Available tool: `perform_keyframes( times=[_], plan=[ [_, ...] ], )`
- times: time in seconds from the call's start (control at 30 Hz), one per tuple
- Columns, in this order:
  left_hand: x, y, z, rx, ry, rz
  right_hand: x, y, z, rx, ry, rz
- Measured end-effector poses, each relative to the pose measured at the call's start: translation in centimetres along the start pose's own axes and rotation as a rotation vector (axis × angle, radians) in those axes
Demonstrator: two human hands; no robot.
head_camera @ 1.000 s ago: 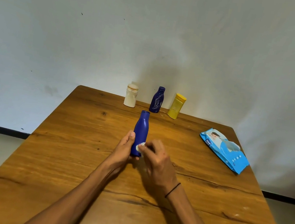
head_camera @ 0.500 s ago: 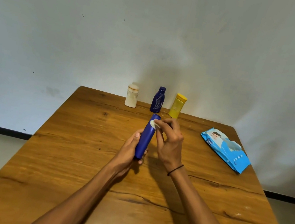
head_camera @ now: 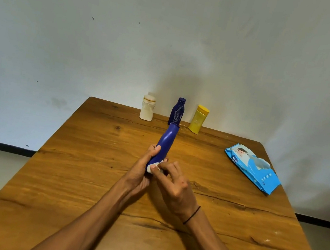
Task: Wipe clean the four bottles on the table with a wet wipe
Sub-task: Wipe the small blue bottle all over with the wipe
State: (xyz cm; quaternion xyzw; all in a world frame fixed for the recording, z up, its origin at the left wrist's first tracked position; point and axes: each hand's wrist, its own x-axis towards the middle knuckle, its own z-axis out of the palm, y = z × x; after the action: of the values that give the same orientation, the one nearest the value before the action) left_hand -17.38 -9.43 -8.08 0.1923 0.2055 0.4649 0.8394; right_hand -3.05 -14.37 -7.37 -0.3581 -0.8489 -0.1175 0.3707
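The left hand point(head_camera: 139, 176) grips the tall blue bottle point(head_camera: 164, 145), tilted above the wooden table point(head_camera: 81, 172). The right hand point(head_camera: 174, 186) pinches a balled wet wipe point(head_camera: 152, 168) against its base. This bottle's wiping looks underway; next, I'd guess, a stroke up toward the cap.

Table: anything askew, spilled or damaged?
No spill shows. The wooden table has dark cracks along its grain near the arms, and whitish scuffs at its near right corner. The wipes pack lies crumpled and askew. The three bottles at the back stand upright.
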Motion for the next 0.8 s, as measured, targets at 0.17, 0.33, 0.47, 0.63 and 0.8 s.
perform_keyframes(
  times=[0.17, 0.33, 0.47, 0.63, 0.8],
  plan=[
    [-0.2, 0.3, 0.5, 0.185, -0.044, 0.049, 2.5, 2.2, -0.5, -0.088, 0.109, 0.160],
    [-0.9, 0.4, 0.4, 0.280, -0.120, 0.049, 5.3, 3.5, -2.1, -0.093, 0.206, 0.269],
    [-0.9, 0.2, 0.4, 0.350, -0.131, 0.058, 5.5, 3.6, -1.7, 0.031, 0.266, 0.442],
    [-0.7, 0.2, 0.9, 0.443, -0.118, 0.120, 3.9, 2.3, -1.1, 0.048, 0.207, 0.420],
    [-0.4, 0.4, 1.3, 0.670, 0.023, 0.194, 1.5, 1.1, -1.5, -0.027, 0.014, 0.097]
  ],
)
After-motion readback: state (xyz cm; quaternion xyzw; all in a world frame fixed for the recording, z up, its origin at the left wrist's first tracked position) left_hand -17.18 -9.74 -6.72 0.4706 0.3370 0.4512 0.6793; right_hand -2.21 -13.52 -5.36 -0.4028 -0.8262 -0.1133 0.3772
